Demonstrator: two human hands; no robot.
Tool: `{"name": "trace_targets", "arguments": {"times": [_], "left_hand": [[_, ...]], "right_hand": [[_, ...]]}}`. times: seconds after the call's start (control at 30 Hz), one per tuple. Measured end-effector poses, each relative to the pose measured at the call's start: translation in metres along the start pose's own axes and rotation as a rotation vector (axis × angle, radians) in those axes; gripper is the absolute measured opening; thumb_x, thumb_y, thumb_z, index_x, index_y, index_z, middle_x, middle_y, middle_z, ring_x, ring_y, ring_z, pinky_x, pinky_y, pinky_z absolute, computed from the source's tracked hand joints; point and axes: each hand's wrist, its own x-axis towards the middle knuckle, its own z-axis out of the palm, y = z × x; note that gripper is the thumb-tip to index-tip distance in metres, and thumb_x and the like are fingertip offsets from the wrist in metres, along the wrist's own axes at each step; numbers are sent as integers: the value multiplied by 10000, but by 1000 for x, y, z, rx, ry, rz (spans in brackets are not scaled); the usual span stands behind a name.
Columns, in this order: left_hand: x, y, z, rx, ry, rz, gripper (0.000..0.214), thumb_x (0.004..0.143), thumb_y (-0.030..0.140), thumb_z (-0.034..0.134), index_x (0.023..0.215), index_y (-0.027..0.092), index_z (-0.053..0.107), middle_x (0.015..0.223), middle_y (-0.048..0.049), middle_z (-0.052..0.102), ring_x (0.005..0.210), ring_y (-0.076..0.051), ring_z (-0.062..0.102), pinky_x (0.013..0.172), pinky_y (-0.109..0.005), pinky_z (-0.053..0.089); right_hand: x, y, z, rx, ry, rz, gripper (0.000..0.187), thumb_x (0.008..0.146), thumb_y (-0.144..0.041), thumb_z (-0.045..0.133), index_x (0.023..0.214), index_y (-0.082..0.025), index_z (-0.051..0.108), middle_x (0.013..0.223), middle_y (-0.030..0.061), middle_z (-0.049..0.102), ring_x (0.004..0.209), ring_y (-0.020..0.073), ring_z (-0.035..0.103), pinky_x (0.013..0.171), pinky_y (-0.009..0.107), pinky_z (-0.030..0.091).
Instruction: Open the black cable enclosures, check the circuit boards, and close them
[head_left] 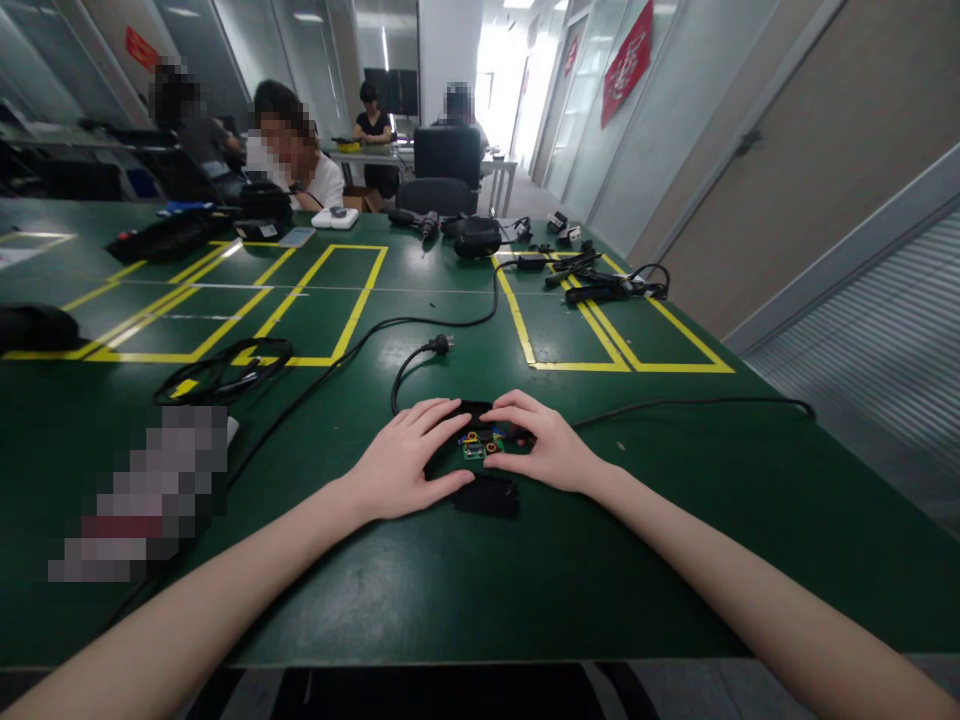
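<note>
On the near worktop (pixel 525 585) lay a black lid (pixel 486 497). Just beyond, our left hand (pixel 403 457) and right hand (pixel 545 450) each had a loose grip on the open black box (pixel 469 410). It was probably light and stiff, its circuit board (pixel 480 444) fragile, so best held by its sides.

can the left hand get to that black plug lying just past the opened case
Probably yes. The plug lies on bare green table just beyond the left hand, which rests on the opened case. Nothing stands between them; only the plug's own cable curls alongside.
</note>
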Motion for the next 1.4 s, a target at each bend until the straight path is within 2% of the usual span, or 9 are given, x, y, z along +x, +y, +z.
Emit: {"name": "trace_targets", "arguments": {"times": [0.1,0.23,0.5,0.7,0.77,0.9,1.07,1.27,1.4], "left_hand": [[1,1,0,-15,9,10,519,994,450,651,1441,195,587,1478,-161,621,1375,-327,570,1134,-536,512],[3,2,0,-36,16,13,368,1032,352,586,1360,189,628,1360,-134,699,1285,-285,641,1087,-489,550],[4,6,0,-86,56,18,315,993,277,603,1289,192,669,1275,-118,739,1204,-273,679,1036,-471,579],[3,-4,4,-93,64,49,344,1053,161,439,1296,214,676,1301,-85,745,1241,-234,680,1072,-440,571],[3,-6,4,-96,94,62,358,1039,128,437,1298,212,670,1322,-90,727,1263,-232,661,1088,-431,564],[3,-7,3,-60,159,8,280,985,127,536,1219,198,673,1241,-112,686,1159,-247,664,971,-402,609],[4,-9,-2,-36,125,-51,187,980,141,557,1114,220,661,1129,-70,674,1015,-218,688,871,-353,609],[6,-10,-10,-7,112,-70,141,958,160,564,1049,213,657,996,-50,714,926,-208,692,820,-328,592],[6,-10,-14,-5,106,-81,103,951,202,575,997,203,667,919,-32,722,786,-175,679,692,-277,555]], "right_hand": [[0,-4,-1,-19,-23,-12,562,838,-441,840,1329,-232,665,1320,125,640,1045,249,721,839,371,622],[0,-9,-3,-111,-55,-86,548,806,-436,858,1283,-229,686,1285,127,700,1124,305,699,961,477,561],[2,-8,0,-218,20,-97,268,906,-333,784,1139,-212,728,1127,111,775,983,278,701,815,423,521],[3,-5,10,-265,70,-114,204,955,-346,734,1115,-222,740,1108,121,774,966,278,709,803,419,524],[3,-7,13,-255,83,-102,209,959,-345,720,1132,-228,733,1132,127,762,984,284,711,817,426,537],[3,-11,6,-214,113,-77,210,955,-291,669,1150,-217,692,1199,134,720,1038,285,696,857,425,549],[2,-1,-12,-232,33,-72,89,842,-157,638,906,-214,614,907,71,699,860,249,629,781,390,512],[0,10,-14,-194,-15,-100,40,931,-207,616,893,-214,624,833,51,676,791,218,612,728,351,491],[-2,6,-14,-114,-2,-79,59,976,-231,578,943,-220,626,889,41,669,704,165,619,645,289,487]]}}
